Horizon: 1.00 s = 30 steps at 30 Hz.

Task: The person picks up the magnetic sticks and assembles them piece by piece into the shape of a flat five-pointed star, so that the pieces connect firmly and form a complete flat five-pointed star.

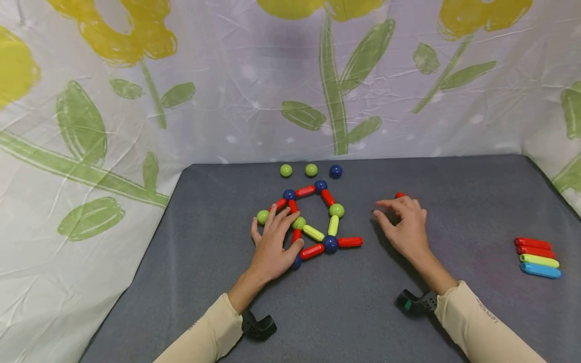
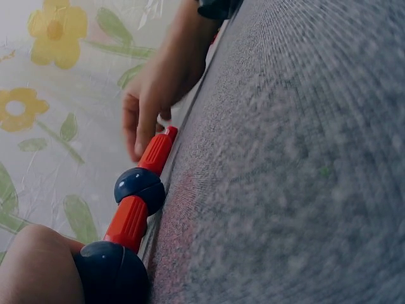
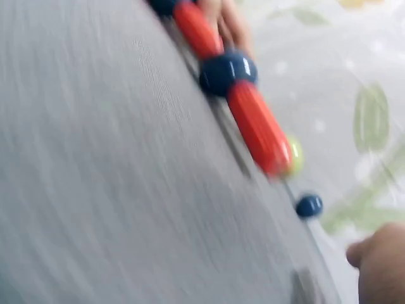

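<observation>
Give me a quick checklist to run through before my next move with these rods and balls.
1. Left hand on the frame: ok, over its left side.
2. Right hand clear of the frame: ok, a gap shows between them.
3. Red piece held in the right hand: cannot tell, mostly hidden.
4. Outer end of the frame's rightmost red rod capped: not ok, bare.
5. Spare balls beyond the frame: ok, two green, one blue.
6. Spare rods at far right: ok, two red, one yellow, one blue.
</observation>
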Each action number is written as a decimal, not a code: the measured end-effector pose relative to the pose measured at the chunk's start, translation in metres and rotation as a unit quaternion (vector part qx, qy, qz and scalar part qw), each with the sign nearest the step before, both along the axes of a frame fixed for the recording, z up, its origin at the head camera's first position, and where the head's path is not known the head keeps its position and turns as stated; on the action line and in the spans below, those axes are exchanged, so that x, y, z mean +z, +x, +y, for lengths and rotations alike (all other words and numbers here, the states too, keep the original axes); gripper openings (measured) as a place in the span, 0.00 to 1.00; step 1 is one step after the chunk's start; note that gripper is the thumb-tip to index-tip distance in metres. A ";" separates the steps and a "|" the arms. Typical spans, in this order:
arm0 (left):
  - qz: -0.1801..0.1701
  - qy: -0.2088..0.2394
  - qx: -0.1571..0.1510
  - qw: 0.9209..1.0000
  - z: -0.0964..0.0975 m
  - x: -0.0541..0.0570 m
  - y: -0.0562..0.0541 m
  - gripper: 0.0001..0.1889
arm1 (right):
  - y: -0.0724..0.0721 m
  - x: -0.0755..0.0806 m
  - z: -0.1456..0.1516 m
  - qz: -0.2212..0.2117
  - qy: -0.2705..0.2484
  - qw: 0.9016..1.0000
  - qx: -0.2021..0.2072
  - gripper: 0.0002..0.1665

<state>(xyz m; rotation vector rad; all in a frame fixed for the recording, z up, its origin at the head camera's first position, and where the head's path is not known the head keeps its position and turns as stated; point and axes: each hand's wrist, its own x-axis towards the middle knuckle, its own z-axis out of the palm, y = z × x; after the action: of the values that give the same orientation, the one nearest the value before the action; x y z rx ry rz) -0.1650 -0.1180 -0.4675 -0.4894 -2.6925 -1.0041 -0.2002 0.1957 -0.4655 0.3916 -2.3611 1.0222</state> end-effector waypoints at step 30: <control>0.013 -0.014 0.022 1.000 0.001 -0.001 0.000 0.31 | -0.003 -0.001 0.013 -0.089 0.046 0.995 0.001 0.19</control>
<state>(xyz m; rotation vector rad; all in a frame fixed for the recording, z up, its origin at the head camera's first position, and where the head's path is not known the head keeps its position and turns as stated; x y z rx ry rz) -0.1652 -0.1172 -0.4689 -0.4434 -2.6854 -0.9427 -0.2037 0.2084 -0.4668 0.3494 -2.5736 0.9876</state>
